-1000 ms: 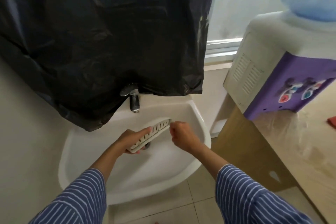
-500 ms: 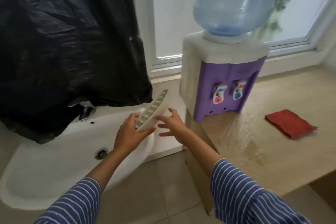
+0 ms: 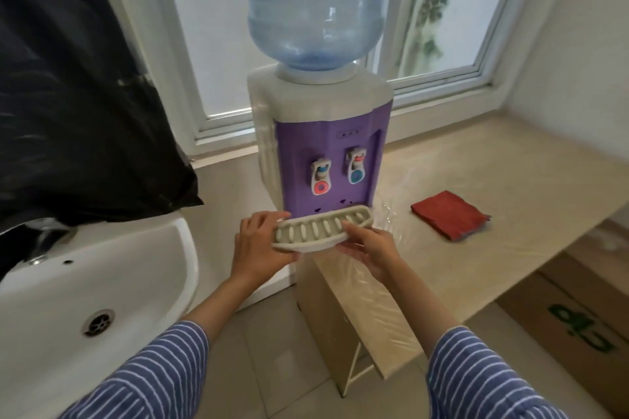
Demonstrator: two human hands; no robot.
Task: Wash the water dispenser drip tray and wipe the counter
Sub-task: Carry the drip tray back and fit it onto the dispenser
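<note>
both hands were on the drip tray (image 3: pixel 321 231), holding it level, slotted grille up, right at the foot of the water dispenser (image 3: pixel 323 160), below the two taps. can't tell whether its back edge was seated in the purple front or just against it. left hand (image 3: pixel 260 248) gripped the left end, fingers curled over the top edge, palm under. right hand (image 3: pixel 369 247) gripped the right front part, thumb on the grille, fingers under. so each grip was closed round the tray, not spread.

dispenser stood at the left end of the tabletop (image 3: pixel 510 187), blue water bottle (image 3: pixel 315 7) inverted on top. tabletop looked wet and glossy just right of the dispenser. folded red cloth (image 3: pixel 449 219) lay flat on the tabletop right of the tray, apart from it and from both hands.

white sink (image 3: pixel 102 269) at lower left, drain visible. black plastic sheet (image 3: pixel 68 112) hung over its back edge. cardboard box (image 3: pixel 571 309) under the tabletop at right. striped blue sleeves on both arms.
</note>
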